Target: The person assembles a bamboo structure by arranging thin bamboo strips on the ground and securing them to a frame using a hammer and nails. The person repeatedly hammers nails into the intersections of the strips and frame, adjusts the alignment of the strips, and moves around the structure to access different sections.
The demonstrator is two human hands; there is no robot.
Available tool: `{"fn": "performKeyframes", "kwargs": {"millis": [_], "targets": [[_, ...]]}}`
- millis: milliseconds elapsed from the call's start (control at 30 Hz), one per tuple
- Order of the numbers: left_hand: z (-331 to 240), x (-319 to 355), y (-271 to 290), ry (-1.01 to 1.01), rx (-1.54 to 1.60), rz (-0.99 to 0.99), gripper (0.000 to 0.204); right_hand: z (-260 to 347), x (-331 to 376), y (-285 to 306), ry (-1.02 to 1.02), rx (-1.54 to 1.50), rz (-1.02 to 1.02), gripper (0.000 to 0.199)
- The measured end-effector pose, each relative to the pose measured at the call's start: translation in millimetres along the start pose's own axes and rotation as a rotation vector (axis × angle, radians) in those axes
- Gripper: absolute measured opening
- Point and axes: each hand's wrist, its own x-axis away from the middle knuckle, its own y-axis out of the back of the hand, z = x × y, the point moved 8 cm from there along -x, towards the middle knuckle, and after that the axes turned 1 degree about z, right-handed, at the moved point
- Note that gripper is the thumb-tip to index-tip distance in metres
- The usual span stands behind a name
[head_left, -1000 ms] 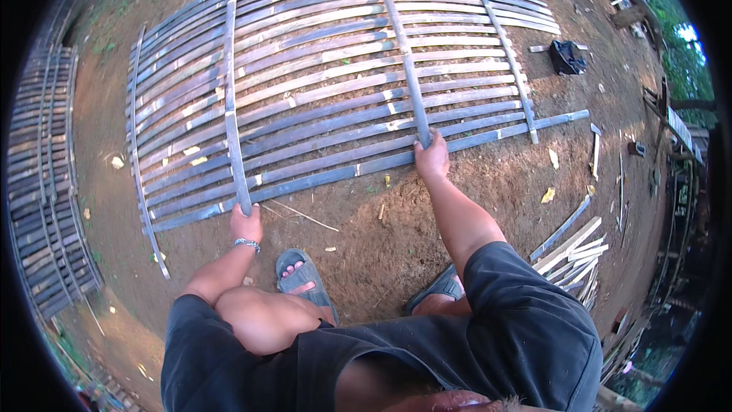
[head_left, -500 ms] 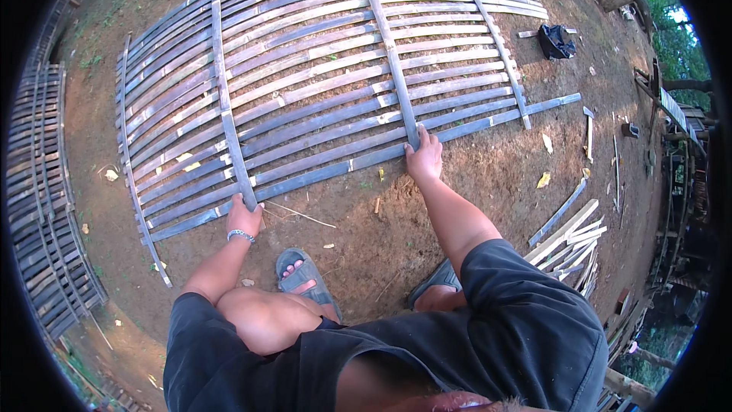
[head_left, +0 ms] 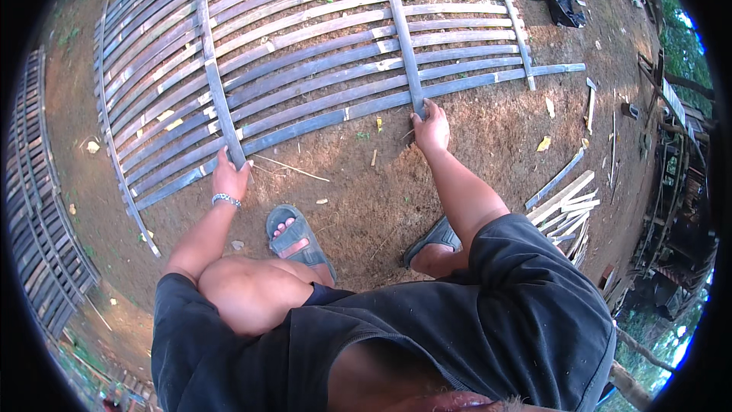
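A large panel of split bamboo slats (head_left: 305,61) lies in front of me, its long slats running left to right. Several crosspieces run over them, away from me. My left hand (head_left: 230,175), with a bracelet at the wrist, is closed round the near end of the left crosspiece (head_left: 216,99). Farther right, the near end of the middle crosspiece (head_left: 406,49) is in the grip of my right hand (head_left: 432,128). Both crosspiece ends stick out past the nearest slat (head_left: 305,126). My fingers are partly hidden beneath the ends.
My sandalled feet (head_left: 297,240) stand on bare soil near the panel. At right lie a hammer (head_left: 590,107), a pile of pale split strips (head_left: 568,210) and a black plastic bag (head_left: 566,10). Another slatted structure (head_left: 38,191) runs along the left edge.
The whole scene sits higher in the picture, panel, feet and hands alike. Both hands keep hold of the crosspieces, whose near ends now show more beyond the nearest slat.
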Motion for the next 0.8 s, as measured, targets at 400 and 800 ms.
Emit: {"fn": "performKeyframes", "kwargs": {"millis": [400,800], "targets": [[6,-10,4,0.039,-0.023,-0.026,0.075,-13,-12,-3,0.07,0.062,-0.087,0.054],[-6,2,5,0.07,-0.062,0.073,0.078,-1,-9,3,-0.083,0.059,-0.009,0.055]]}}
